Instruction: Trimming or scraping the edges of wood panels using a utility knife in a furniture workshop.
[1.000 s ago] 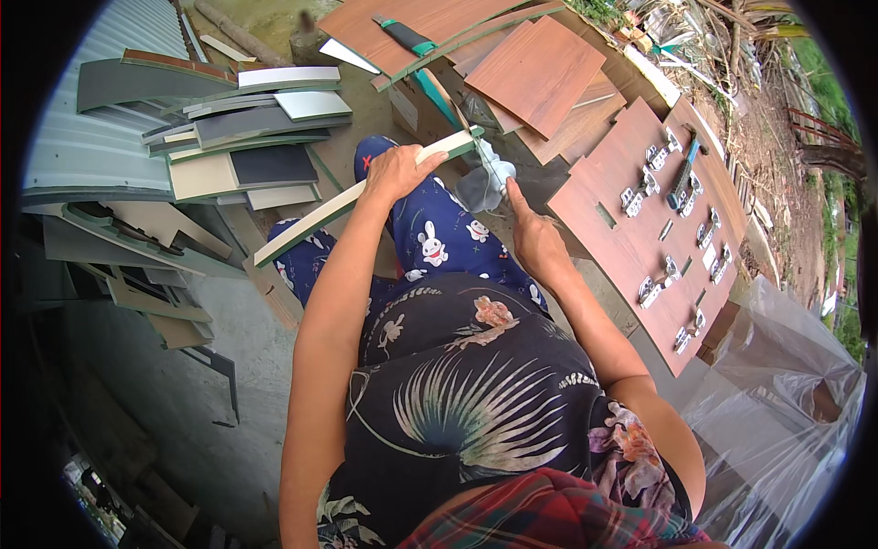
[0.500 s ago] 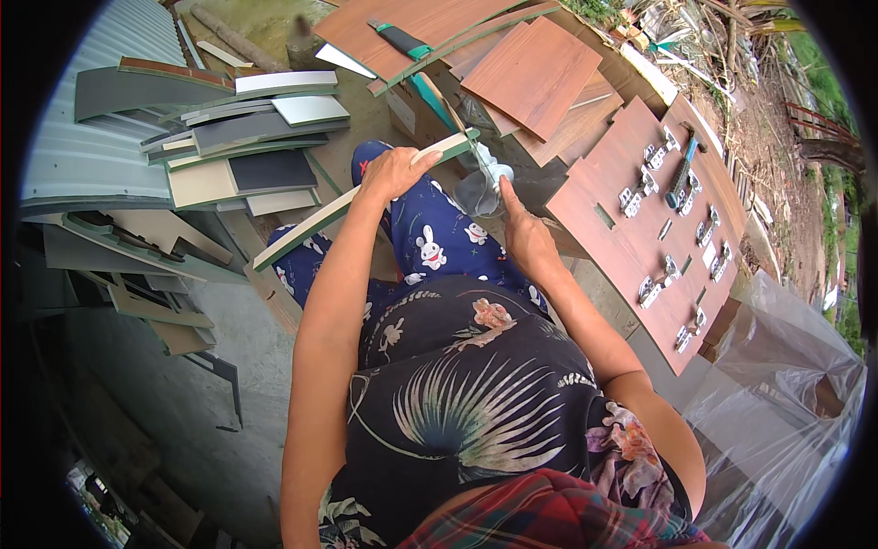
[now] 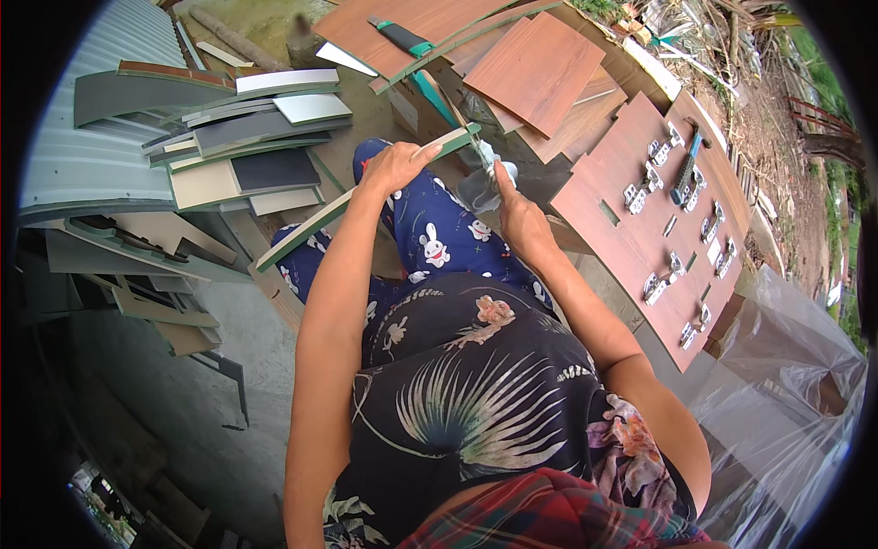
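Note:
My left hand (image 3: 395, 170) is closed around a long narrow strip of board (image 3: 315, 222) with a pale face and a green edge. The strip slants across my lap, its far end up and to the right. At that far end my right hand (image 3: 523, 215) is closed on a crumpled, pale translucent plastic bag (image 3: 479, 190), index finger stretched along it. The bag's upper part meets the strip's tip; whether anything else is inside my fingers is hidden. My knees, in blue rabbit-print trousers (image 3: 434, 242), lie beneath both hands.
Stacked grey and white board offcuts (image 3: 247, 133) lie at left beside a corrugated metal sheet (image 3: 114, 137). Ahead, a green-black handled tool (image 3: 402, 38) rests on brown boards (image 3: 535, 78). At right, a brown panel (image 3: 622, 247) carries several metal hinges and a hammer (image 3: 684, 172).
My right hand has shifted slightly up and left, bringing the bag against the strip's tip. The left hand keeps its hold, almost unmoved.

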`<act>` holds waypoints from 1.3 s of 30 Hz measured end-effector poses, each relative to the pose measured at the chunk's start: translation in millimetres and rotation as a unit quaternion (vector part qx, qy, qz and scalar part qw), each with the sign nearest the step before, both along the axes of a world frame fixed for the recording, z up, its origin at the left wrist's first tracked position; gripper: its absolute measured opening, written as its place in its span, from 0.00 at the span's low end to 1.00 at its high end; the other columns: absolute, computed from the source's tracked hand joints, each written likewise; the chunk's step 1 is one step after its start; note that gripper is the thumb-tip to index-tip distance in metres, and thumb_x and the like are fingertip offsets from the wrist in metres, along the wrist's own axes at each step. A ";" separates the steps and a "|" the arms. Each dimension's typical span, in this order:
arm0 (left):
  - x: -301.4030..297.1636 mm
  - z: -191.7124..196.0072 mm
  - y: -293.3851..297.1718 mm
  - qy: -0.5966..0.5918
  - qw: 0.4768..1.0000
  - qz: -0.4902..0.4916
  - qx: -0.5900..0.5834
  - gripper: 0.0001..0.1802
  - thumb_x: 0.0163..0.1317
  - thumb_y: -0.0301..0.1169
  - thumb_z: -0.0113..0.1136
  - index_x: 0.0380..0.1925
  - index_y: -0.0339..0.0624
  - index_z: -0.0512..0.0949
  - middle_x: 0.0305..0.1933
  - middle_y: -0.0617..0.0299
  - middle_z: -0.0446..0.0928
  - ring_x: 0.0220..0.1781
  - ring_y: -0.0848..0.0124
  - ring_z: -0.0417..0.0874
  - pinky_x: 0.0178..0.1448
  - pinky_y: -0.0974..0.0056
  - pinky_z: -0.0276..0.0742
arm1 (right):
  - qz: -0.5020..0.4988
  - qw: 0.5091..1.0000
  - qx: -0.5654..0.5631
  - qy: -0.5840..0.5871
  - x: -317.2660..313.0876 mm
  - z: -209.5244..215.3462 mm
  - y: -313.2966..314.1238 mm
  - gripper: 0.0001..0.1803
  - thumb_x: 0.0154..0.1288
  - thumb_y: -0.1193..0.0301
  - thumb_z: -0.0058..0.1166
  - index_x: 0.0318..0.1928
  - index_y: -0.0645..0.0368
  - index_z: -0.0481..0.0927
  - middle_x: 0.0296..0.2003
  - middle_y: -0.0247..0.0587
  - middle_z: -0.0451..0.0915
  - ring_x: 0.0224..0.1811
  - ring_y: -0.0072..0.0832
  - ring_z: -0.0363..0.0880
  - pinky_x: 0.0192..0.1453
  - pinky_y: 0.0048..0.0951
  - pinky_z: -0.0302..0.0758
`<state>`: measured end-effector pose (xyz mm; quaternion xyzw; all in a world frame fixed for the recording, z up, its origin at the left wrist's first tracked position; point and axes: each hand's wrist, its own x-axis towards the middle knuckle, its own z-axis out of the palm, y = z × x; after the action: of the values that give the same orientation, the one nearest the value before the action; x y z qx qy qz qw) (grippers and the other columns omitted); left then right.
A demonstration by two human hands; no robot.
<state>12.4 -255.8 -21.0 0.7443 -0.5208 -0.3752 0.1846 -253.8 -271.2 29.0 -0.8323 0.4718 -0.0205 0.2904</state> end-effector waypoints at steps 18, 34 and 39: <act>1.5 3.3 -1.8 0.006 1.000 0.006 0.015 0.44 0.66 0.70 0.42 0.25 0.33 0.79 0.25 0.47 0.78 0.32 0.52 0.79 0.44 0.51 0.73 | -0.003 1.000 -0.001 -0.002 -18.9 -7.1 9.0 0.39 0.69 0.78 0.42 0.78 0.46 0.49 0.38 0.71 0.81 0.42 0.63 0.83 0.47 0.57 0.75; 0.6 1.4 3.3 -0.029 0.999 -0.012 0.016 0.46 0.64 0.73 0.40 0.34 0.37 0.84 0.36 0.42 0.84 0.46 0.44 0.84 0.50 0.47 0.76 | -0.004 1.000 -0.006 0.007 10.7 -11.6 -11.6 0.43 0.65 0.80 0.42 0.79 0.42 0.47 0.38 0.69 0.82 0.40 0.62 0.83 0.47 0.57 0.76; 4.4 6.7 -0.2 0.002 0.999 -0.021 0.040 0.47 0.63 0.74 0.40 0.34 0.35 0.84 0.35 0.40 0.83 0.45 0.43 0.83 0.51 0.48 0.75 | 0.001 1.000 0.005 0.005 -13.4 -8.2 11.4 0.46 0.61 0.82 0.44 0.79 0.43 0.48 0.45 0.68 0.82 0.46 0.60 0.83 0.50 0.54 0.77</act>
<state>16.7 -256.0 -14.2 0.7392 -0.5208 -0.4010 0.1471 -267.2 -259.8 20.8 -0.8314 0.4726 -0.0135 0.2919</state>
